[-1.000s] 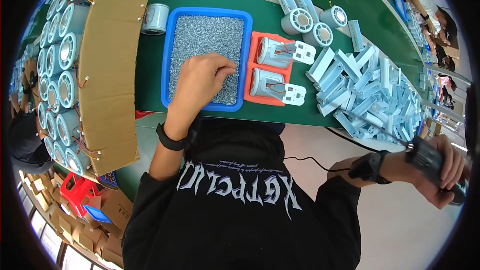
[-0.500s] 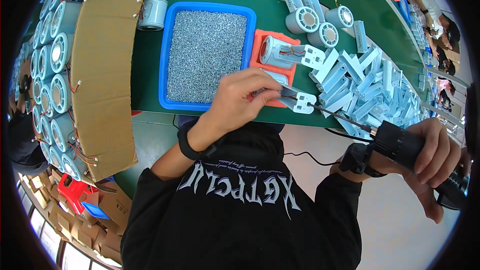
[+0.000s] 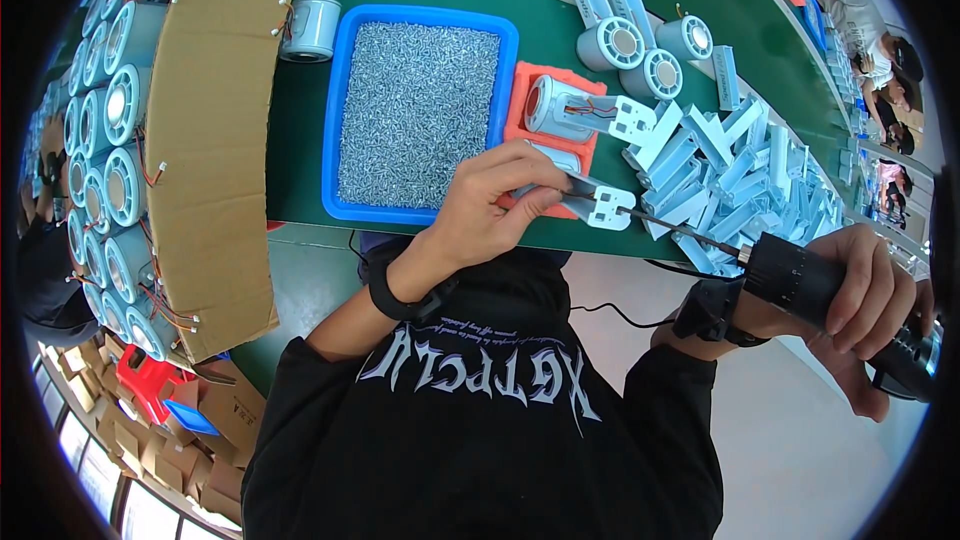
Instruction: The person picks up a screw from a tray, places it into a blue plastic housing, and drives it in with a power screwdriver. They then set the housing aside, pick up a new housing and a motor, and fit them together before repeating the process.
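My right hand (image 3: 865, 300) is wrapped round a black electric screwdriver (image 3: 795, 273). Its long thin bit runs leftward past the end plate of a light blue channel-shaped handle piece (image 3: 608, 208). My left hand (image 3: 500, 195) is closed in a pinch at the other end of that piece, close to the bit's tip. Whether a screw sits between the fingers is hidden. Under the left hand, an orange fixture (image 3: 520, 120) holds a light blue cylindrical motor housing (image 3: 552, 108) with wires and a similar handle piece attached. A second housing (image 3: 556, 156) is partly covered by my hand.
A blue tray (image 3: 331, 130) full of small screws stands left of the fixture. Loose handle pieces (image 3: 715, 175) are heaped at the right. Several housings (image 3: 612, 43) stand behind them. More housings fill a cardboard box (image 3: 215, 150) at the left. Other people (image 3: 870, 50) are at far right.
The view has shifted slightly. My right hand and the screwdriver have moved a little up and left; the bit stays lined up with the handle piece. My left hand keeps its pinch.
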`<state>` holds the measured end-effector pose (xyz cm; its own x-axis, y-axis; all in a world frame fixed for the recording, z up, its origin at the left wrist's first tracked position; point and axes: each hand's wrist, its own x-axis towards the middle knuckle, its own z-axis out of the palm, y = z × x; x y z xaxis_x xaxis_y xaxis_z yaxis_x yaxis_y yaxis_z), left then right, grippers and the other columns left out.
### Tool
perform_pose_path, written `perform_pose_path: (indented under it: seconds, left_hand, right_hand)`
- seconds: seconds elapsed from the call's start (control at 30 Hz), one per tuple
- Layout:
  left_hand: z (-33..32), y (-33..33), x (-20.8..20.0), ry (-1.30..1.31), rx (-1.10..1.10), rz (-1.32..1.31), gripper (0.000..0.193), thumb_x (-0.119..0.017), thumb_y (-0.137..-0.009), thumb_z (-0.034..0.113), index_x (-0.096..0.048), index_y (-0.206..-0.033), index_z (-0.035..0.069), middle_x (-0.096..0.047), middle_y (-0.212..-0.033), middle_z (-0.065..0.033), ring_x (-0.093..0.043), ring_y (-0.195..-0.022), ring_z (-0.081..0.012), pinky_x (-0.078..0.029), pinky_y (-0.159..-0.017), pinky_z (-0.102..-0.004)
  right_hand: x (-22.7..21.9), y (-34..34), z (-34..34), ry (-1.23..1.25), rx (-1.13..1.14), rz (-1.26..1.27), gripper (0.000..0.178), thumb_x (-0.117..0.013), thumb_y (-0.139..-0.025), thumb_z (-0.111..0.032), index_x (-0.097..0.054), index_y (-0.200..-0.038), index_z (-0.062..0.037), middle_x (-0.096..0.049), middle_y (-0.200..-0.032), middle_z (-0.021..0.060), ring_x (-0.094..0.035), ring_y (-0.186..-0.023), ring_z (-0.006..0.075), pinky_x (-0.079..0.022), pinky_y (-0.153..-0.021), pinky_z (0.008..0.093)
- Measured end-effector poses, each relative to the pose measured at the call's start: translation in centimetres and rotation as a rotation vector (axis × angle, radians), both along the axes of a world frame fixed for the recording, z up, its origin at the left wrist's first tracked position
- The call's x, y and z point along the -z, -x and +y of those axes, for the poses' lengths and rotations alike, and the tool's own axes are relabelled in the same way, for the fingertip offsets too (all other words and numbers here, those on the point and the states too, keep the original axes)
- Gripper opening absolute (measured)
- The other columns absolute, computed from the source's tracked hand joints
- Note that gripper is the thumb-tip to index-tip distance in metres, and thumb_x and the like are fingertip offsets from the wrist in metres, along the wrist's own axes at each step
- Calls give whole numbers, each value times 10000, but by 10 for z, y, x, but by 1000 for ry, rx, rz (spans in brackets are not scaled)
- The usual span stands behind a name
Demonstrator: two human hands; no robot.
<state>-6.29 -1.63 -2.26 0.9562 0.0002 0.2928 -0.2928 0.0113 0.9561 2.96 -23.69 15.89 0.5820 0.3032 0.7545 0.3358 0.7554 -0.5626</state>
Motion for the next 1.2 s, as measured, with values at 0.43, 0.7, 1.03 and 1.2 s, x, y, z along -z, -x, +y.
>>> perform_pose_path:
  seconds: [0.43, 0.7, 1.03, 1.2]
  left_hand:
    - [-1, 2, -6, -45, -34, 99, 97, -666, -719, -8, -655, -813, 15, -635, -759, -85, -600, -675, -167, -453, -588, -244]
    - [2, 0, -5, -8, -12, 61, 117, -671, -712, -9, -663, -828, 8, -641, -775, -83, -604, -696, -163, -461, -607, -249]
    - [10, -3, 1, -7, 58, 98, 130, -667, -709, -16, -676, -834, 18, -650, -794, -87, -608, -690, -163, -466, -611, -247]
    - [4, 1, -2, -95, -8, 47, 125, -657, -702, -37, -662, -818, 8, -638, -775, -90, -611, -671, -185, -473, -595, -259]
  right_hand:
    - [2, -2, 6, 183, -50, -95, 726, -776, -616, -447, -412, -1080, -23, -599, -698, 74, -600, -492, 151, -556, -475, 256]
    - [5, 3, 10, 149, 6, -18, 680, -790, -558, -509, -519, -989, -57, -599, -623, 27, -595, -466, 116, -535, -500, 206]
    - [4, 2, 12, 138, -14, -62, 690, -780, -592, -459, -461, -1042, -45, -600, -658, 57, -601, -481, 141, -547, -478, 240]
    - [3, 4, 13, 160, 22, -4, 686, -794, -547, -526, -531, -981, -64, -600, -620, 24, -597, -465, 116, -537, -497, 200]
